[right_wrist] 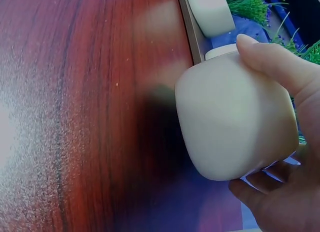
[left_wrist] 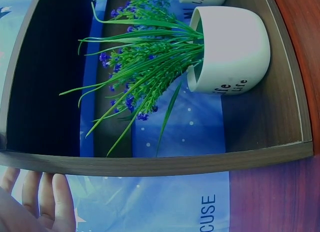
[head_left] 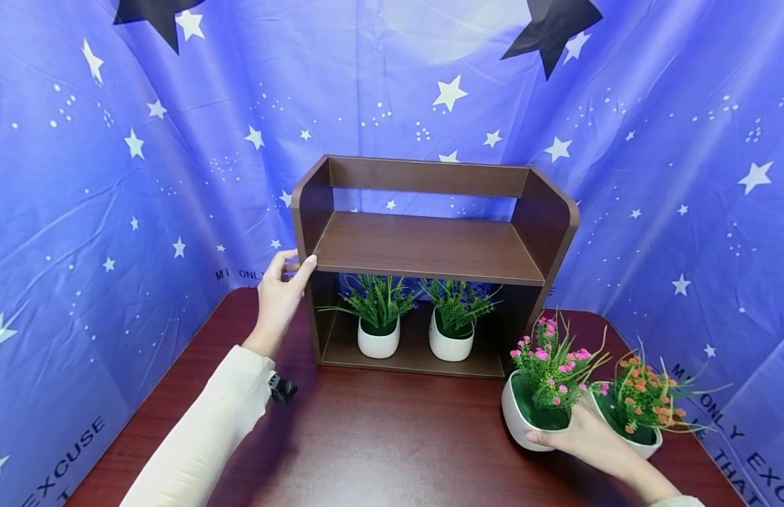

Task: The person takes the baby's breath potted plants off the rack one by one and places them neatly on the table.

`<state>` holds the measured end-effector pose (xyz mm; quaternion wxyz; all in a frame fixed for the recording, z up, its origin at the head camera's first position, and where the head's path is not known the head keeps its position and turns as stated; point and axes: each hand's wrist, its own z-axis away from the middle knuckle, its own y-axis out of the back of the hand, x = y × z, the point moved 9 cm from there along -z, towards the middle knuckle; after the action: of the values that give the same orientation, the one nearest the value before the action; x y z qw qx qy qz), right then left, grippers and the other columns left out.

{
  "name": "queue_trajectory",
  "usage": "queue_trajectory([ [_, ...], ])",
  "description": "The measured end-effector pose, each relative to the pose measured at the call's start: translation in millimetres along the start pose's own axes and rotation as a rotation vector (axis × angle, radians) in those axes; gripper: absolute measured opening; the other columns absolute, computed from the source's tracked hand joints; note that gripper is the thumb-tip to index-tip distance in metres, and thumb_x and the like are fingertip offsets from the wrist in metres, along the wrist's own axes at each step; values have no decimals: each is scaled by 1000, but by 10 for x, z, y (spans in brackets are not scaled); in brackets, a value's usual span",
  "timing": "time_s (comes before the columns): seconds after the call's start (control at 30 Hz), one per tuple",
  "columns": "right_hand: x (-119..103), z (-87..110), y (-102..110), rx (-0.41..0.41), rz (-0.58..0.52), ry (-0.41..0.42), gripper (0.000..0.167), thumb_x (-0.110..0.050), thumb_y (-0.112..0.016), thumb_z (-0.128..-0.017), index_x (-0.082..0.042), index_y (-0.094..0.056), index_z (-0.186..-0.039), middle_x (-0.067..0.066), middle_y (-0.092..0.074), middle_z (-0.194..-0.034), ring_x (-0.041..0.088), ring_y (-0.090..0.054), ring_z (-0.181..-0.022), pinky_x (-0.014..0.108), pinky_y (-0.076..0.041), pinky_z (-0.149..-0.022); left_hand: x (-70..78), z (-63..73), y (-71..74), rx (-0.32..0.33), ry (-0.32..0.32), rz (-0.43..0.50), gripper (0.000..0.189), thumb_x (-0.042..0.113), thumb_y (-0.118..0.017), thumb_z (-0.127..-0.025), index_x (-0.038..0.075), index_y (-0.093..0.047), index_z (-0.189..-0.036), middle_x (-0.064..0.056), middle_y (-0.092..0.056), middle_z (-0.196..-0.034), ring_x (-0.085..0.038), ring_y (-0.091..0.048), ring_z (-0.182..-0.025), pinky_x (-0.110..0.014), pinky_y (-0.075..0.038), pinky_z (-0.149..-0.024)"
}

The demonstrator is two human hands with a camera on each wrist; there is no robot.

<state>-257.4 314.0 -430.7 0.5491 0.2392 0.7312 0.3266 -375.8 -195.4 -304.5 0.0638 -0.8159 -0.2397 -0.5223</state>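
My right hand [head_left: 585, 440] grips a white pot [right_wrist: 232, 117] of pink flowers [head_left: 553, 366], thumb on one side and fingers round the other. In the right wrist view the pot is tilted above the table, with a dark shadow beside it. My left hand [head_left: 280, 296] holds the left side panel of a brown two-tier shelf [head_left: 423, 246], its thumb at the front edge and fingers along the outside. Inside the lower tier stand two white pots with blue-purple flowers, a left pot [head_left: 379, 343] and a right pot [head_left: 451, 345].
A white pot of orange flowers [head_left: 645, 394] stands at the right, partly behind my right hand. The shelf rests on a dark red wooden table [head_left: 392, 436]. Blue star-printed curtains [head_left: 195, 141] surround the table at the back and sides.
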Motion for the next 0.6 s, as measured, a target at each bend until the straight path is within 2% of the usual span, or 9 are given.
queue_trajectory([
  [0.03, 10, 3, -4, 0, -6, 1, 107, -36, -88, -76, 12, -28, -150, 45, -18, -151, 63, 1, -139, 73, 1, -111, 2, -1, -1, -1, 0, -2, 42, 47, -74, -90, 17, -68, -119, -6, -65, -100, -12, -58, -68, -20, -52, -57],
  [0.17, 61, 3, -17, -8, -23, -16, 105, -36, -87, -77, 11, -29, -150, 45, -17, -151, 63, 4, -139, 76, -4, -108, 7, 7, -2, -4, 3, 5, 41, 46, -74, -90, 17, -68, -119, -6, -65, -100, -13, -58, -68, -21, -52, -57],
  [0.3, 97, -9, -23, -3, -17, 15, 107, -35, -87, -77, 9, -25, -153, 42, -17, -153, 61, 2, -140, 72, 4, -111, 1, 10, -6, -4, 2, 15, 40, 45, -74, -90, 17, -68, -118, -6, -64, -100, -13, -58, -70, -20, -52, -57],
  [0.37, 110, -9, -20, 7, -25, 38, 106, -33, -88, -77, 4, -25, -155, 38, -20, -154, 58, -1, -142, 66, 5, -115, -2, 8, -6, -4, 1, 17, 40, 46, -74, -90, 17, -68, -118, -6, -64, -100, -13, -58, -71, -20, -52, -57],
  [0.43, 128, -8, -14, 23, -22, 47, 103, -32, -88, -77, -1, -29, -155, 33, -27, -154, 53, -9, -143, 47, -2, -121, -4, 6, -6, -4, 3, 18, 40, 45, -74, -90, 17, -68, -118, -6, -64, -99, -13, -58, -71, -20, -52, -57],
  [0.47, 130, -6, -15, 27, -24, 57, 102, -31, -88, -76, -2, -30, -154, 32, -29, -154, 50, -11, -143, 42, -2, -120, -6, 4, -6, -4, 3, 19, 40, 46, -74, -90, 17, -68, -118, -6, -64, -99, -12, -58, -71, -20, -52, -57],
  [0.6, 138, 3, -22, 43, -8, 93, 98, -30, -88, -77, -3, -34, -154, 29, -34, -153, 24, -14, -146, 33, 4, -120, -9, 3, -6, -3, 5, 21, 40, 45, -74, -90, 17, -68, -118, -7, -65, -100, -12, -58, -71, -20, -52, -57],
])
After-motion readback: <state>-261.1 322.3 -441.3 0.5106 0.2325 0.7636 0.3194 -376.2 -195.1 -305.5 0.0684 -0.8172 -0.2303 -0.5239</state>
